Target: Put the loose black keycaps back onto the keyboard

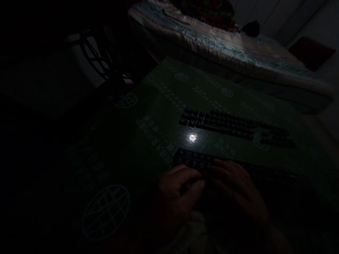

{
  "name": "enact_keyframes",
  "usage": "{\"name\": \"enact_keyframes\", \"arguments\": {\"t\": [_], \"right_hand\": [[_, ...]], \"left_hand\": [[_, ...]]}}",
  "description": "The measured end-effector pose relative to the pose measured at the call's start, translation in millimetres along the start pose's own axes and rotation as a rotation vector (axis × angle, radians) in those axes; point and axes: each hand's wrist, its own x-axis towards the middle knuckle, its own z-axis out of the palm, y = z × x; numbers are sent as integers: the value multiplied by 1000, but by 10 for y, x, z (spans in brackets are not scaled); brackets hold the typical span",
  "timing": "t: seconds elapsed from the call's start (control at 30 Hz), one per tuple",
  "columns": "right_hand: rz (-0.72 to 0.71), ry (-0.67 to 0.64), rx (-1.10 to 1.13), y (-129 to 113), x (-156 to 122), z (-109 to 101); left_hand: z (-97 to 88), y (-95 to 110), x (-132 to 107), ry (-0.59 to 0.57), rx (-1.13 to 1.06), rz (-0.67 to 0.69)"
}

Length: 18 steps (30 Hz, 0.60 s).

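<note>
Head camera | worn on head | faces forward and down | close above left hand point(182, 188) and right hand point(235, 185) | spans green tabletop point(161, 106) to bed point(209, 40), far right (a dim view)

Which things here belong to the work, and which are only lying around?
Belongs to the work:
keyboard near left hand and right hand
loose keycaps beyond
green tabletop

Just lying about:
patterned bedding
dark red item
small black item

Beneath your left hand point(181, 192) and right hand point(237, 187), the keyboard point(275, 173) is black; beyond your grip, the keycaps point(225, 122) match it. Around your grip, the dark green tabletop point(150, 148) bears pale gridded globes point(106, 211) and characters point(150, 143). Farthest from you, the bedding point(212, 40) is streaked whitish, pinkish and green.
</note>
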Motion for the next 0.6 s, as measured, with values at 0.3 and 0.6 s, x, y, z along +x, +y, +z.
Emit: {"name": "enact_keyframes", "arguments": {"t": [0.3,0.6], "right_hand": [[-34,4,-66,142,57,192],[-56,-15,-52,129,74,227]], "left_hand": [[-29,-173,77,367,309,219],[-3,-196,83,370,410,226]]}}
